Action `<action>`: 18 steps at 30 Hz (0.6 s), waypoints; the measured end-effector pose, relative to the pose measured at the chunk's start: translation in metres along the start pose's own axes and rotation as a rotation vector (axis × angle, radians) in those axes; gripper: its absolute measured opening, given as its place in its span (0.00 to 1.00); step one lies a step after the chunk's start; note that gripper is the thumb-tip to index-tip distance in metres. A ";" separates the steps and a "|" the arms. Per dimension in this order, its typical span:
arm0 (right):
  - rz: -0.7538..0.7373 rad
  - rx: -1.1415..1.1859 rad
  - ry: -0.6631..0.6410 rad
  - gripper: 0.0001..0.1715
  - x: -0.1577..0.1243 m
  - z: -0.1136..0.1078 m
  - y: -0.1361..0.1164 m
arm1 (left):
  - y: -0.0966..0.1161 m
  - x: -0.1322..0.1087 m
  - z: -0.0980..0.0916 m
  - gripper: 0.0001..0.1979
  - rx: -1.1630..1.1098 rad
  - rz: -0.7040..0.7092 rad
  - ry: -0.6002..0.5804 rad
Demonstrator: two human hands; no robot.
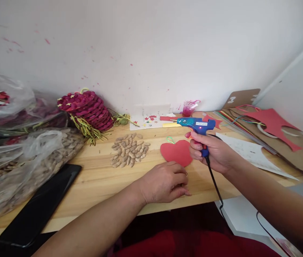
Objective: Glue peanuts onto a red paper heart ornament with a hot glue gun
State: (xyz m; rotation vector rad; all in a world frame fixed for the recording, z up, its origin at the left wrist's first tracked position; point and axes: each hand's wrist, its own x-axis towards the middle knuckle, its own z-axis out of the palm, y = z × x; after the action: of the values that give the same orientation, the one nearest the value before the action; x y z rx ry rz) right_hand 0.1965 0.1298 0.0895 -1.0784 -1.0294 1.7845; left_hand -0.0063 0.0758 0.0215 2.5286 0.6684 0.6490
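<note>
My right hand [212, 151] is closed around the handle of a blue hot glue gun [197, 125] with a red light on; its nozzle points left and a black cord [214, 182] hangs from it. Just left of it, a red heart-shaped cutout [176, 152] with a green loop lies on the wooden table [95, 178]. My left hand [166, 182] rests on the table below the heart, fingers curled together, its fingertips hidden. A pile of pale seeds [130, 149] lies left of the heart.
A dark red seed-covered ornament [87, 109] sits by the wall. Plastic bags of seeds [20, 167] and a black phone [40, 207] are at left. Star stickers sheet [148, 121], a pink cup [188, 107], red cutouts [271, 123] and cardboard [282, 146] lie at right.
</note>
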 end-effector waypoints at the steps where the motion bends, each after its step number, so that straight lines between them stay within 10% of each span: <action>1: -0.006 -0.006 -0.007 0.24 0.007 0.003 0.000 | -0.001 0.000 0.001 0.16 0.007 0.000 0.002; 18: -0.344 -0.241 0.148 0.25 0.064 -0.023 0.022 | -0.004 0.003 -0.004 0.21 0.079 0.032 -0.005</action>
State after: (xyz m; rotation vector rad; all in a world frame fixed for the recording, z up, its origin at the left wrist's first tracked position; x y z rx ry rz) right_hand 0.1922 0.1852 0.0452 -1.0831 -1.2745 1.3124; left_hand -0.0071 0.0816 0.0234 2.6173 0.6660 0.6392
